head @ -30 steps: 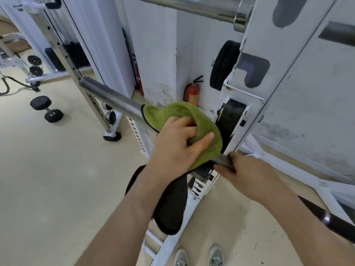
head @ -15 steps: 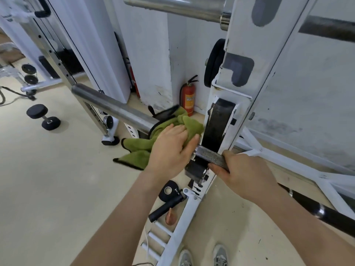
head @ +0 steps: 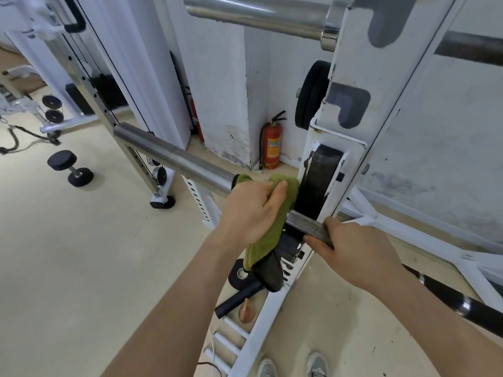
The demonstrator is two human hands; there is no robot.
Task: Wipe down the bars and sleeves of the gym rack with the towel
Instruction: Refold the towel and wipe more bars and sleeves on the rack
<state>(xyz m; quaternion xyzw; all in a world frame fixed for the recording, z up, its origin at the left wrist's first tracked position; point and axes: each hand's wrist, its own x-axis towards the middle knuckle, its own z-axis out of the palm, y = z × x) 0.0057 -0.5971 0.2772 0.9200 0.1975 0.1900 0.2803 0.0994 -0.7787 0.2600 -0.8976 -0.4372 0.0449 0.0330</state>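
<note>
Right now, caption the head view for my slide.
Left hand grips the green towel round the barbell sleeve beside the rack upright while the right hand holds the knurled bar.

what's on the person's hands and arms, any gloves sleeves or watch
Nothing is worn: the left hand and right hand are bare, with no gloves, rings or watch. The left forearm and right forearm are bare too, with no sleeve in view.
</note>
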